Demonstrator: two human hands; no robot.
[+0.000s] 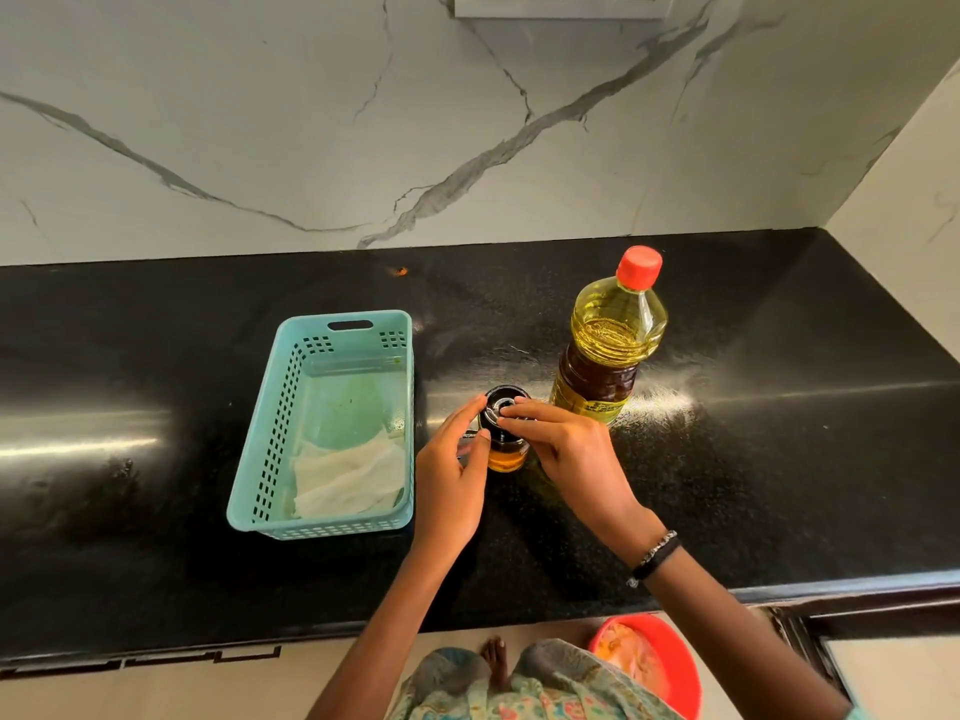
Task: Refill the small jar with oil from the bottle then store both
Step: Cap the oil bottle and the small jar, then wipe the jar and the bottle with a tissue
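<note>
A small glass jar (506, 456) with a little amber oil in its bottom stands on the black counter (156, 407). Its black lid (503, 407) sits on top. My left hand (453, 470) holds the jar's side, thumb against the glass. From the right, my right hand (563, 449) grips the lid with its fingertips. Just behind and to the right stands a tall plastic oil bottle (608, 345) with a red cap (639, 266), upright and closed, part full of yellow oil.
A light blue plastic basket (270, 449) lies to the left of the jar, with a white cloth (348, 478) in its near end. A marble wall rises behind the counter. Below the counter edge a red tub (675, 662) stands on the floor.
</note>
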